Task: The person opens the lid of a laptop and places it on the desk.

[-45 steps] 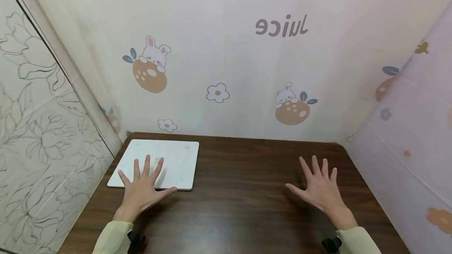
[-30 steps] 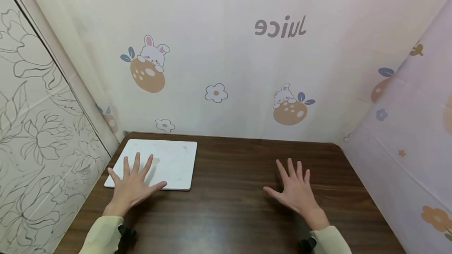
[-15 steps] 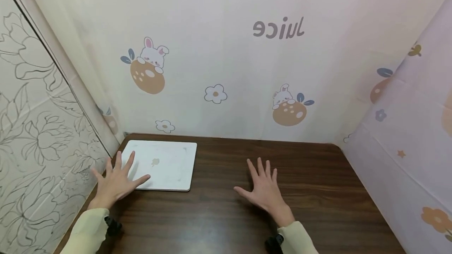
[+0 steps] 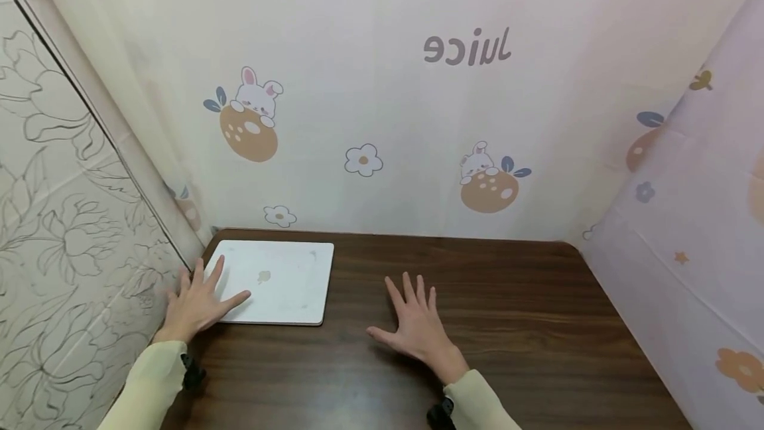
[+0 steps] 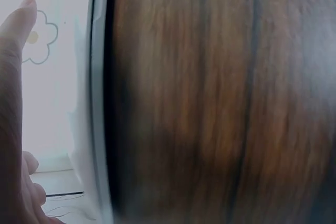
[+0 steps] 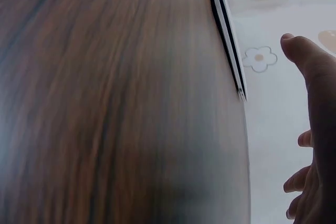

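Note:
A closed silver laptop (image 4: pixel 280 277) with an apple logo on its lid lies flat at the back left of the dark wooden table. My left hand (image 4: pixel 193 304) is at the laptop's left front corner, fingers spread, the thumb over the lid; whether it touches cannot be told. To the right of the laptop, my right hand (image 4: pixel 414 324) hovers above the wood with fingers spread and nothing in it. In the left wrist view the laptop's thin edge (image 5: pixel 100 98) runs upright beside the left thumb (image 5: pixel 16 24). The right wrist view shows the laptop's edge (image 6: pixel 228 35) apart from the right thumb (image 6: pixel 304 56).
The brown table (image 4: pixel 507 324) has bare wood to the right and in front. A patterned cloth (image 4: pixel 370 85) hangs behind its back edge. A floral panel (image 4: pixel 71 217) stands along the left side, and another printed cloth (image 4: pixel 692 217) along the right.
Both hands have moved left, the right one a long way toward the laptop. The left hand has slid from over the lid to its left side, uncovering the logo. The laptop stays put.

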The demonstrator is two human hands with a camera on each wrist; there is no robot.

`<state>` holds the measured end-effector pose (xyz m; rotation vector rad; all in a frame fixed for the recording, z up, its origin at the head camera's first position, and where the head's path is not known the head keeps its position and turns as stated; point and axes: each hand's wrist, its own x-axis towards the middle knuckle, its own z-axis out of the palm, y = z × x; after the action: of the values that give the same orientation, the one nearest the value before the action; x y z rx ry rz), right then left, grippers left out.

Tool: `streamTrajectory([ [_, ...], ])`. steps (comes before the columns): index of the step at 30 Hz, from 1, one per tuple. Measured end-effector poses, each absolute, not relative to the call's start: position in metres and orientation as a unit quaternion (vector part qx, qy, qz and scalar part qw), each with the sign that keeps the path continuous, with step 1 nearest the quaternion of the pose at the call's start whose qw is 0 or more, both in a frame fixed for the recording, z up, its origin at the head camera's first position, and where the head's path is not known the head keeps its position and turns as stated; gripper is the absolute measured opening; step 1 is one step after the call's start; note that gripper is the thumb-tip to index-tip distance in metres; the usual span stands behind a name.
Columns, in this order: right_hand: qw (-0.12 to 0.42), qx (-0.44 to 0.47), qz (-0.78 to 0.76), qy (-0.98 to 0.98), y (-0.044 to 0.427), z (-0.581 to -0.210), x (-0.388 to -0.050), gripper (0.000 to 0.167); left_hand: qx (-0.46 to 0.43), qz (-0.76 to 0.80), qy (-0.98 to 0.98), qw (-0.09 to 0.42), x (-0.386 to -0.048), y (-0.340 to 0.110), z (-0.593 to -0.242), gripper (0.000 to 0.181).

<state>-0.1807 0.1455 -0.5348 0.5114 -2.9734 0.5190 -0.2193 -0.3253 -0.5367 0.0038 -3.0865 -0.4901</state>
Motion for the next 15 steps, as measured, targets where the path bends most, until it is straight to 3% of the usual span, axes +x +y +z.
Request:
streamTrajectory([
  [15, 0.004, 0.177, 0.215, -0.961, 0.104, -0.540, -0.186, 0.108, 0.015, -0.182, -0.983, -0.032, -0.233, -0.324, -0.562, 0.122],
])
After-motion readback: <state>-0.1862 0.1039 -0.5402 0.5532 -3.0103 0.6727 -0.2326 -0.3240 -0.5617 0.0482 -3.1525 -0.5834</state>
